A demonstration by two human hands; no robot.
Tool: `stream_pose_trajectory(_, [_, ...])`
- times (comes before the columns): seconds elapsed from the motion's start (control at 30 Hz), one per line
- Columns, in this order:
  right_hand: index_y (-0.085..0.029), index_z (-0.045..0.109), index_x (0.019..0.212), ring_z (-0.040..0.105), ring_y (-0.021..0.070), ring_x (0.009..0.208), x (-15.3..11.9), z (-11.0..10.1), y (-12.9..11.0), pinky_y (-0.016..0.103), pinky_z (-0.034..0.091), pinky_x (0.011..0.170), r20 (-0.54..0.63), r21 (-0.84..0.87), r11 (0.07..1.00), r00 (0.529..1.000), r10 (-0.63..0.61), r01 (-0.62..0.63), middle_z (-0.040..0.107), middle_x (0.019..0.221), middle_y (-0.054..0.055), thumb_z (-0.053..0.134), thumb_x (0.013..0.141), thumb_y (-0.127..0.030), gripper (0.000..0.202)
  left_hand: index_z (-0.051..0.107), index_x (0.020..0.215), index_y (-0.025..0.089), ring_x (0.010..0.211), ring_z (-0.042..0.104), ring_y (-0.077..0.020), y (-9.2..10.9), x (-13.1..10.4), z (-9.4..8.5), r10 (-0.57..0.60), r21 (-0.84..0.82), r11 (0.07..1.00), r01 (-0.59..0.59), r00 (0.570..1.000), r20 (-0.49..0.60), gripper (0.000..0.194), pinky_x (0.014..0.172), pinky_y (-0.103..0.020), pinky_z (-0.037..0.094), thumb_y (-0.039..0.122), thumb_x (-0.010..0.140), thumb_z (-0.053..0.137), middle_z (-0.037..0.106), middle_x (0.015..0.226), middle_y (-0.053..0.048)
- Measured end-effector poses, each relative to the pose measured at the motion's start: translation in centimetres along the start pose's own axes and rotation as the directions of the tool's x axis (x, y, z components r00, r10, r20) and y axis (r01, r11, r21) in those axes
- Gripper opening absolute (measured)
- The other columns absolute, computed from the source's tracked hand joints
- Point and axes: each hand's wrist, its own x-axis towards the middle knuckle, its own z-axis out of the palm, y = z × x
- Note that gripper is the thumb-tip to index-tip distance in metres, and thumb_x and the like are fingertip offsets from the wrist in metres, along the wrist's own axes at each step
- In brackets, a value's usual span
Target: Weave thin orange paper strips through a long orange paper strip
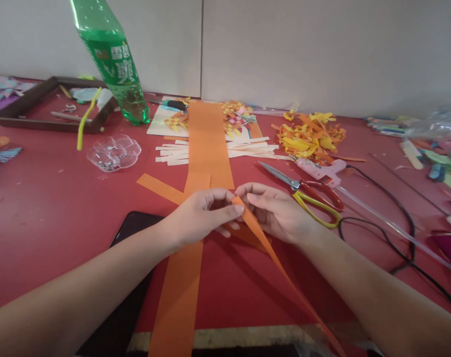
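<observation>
1. Here's the grip: my left hand (206,215), left of the scissors (296,186), thumb pressed down on the end of a narrow orange strip (252,221), pinching it against the fingers beneath.
2. My right hand (277,210), just on my side of the scissors, has thumb and forefinger curled at that same end. Pinching too, or only steadying? I can't tell.
3. The strip itself: its held end sits left of the scissors, and its long axis runs back towards me, slanting rightward, on my side of them. It slips past the right wrist and out of view, so the right arm is nearer its length.
4. Poses: both forearms angle inward to meet left of the scissors; left hand back-up, right hand turned thumb-side up.
5. Under the left hand, left of the scissors, lie a long orange strip (178,297) and a crosswise one (158,187); a wide orange sheet (208,141) stretches away farther back.
6. Just right of the scissors, a pink glue gun (320,170); beyond them, a heap of orange and yellow scraps (309,138).
</observation>
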Motion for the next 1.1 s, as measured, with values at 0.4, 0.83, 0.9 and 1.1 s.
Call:
stream_pose_trajectory(0.4, [-0.018,0.06,0.077,0.046,0.0064,0.047,-0.2,-0.1,0.0,0.018,0.033,0.043,0.058,-0.126,0.991,0.998,-0.037,0.044,0.056,0.058,-0.005,0.084,0.068,-0.033,0.03,0.061,0.081,0.016,0.062,0.059,-0.0091,0.1,-0.2,0.1,0.008,0.077,0.997,-0.012,0.998,0.057,0.02,0.058,-0.021,0.053,0.031,0.081,0.073,0.061,0.071,0.002])
stream_pose_trajectory(0.83, [-0.017,0.065,0.073,0.044,0.0049,0.043,0.1,-0.8,0.5,0.018,0.033,0.041,0.099,-0.227,0.955,0.98,-0.173,0.191,0.054,0.055,-0.005,0.079,0.076,-0.031,0.02,0.061,0.082,0.017,0.062,0.059,-0.0097,0.0,-0.1,0.1,0.036,0.165,0.985,-0.044,0.998,0.051,0.02,0.055,-0.02,0.052,0.035,0.09,0.059,0.062,0.075,0.0])
stream_pose_trajectory(0.9, [-0.017,0.064,0.074,0.044,0.0048,0.044,0.0,-1.0,0.6,0.018,0.034,0.042,0.095,-0.289,0.93,0.974,-0.207,0.227,0.054,0.056,-0.005,0.077,0.078,-0.031,0.019,0.061,0.083,0.017,0.063,0.06,-0.0098,0.0,-0.2,0.1,0.039,0.215,0.976,-0.048,0.998,0.046,0.021,0.056,-0.02,0.052,0.035,0.092,0.056,0.063,0.076,0.0])
stream_pose_trajectory(1.1, [-0.016,0.062,0.074,0.043,0.0066,0.045,-0.2,-0.7,0.6,0.02,0.034,0.043,0.07,-0.406,0.871,0.96,-0.272,0.277,0.05,0.054,-0.005,0.075,0.077,-0.033,0.022,0.058,0.081,0.019,0.061,0.057,-0.0102,0.0,-0.6,0.2,0.172,0.448,0.882,-0.149,0.985,-0.01,0.022,0.057,-0.021,0.049,0.036,0.093,0.052,0.056,0.067,0.003])
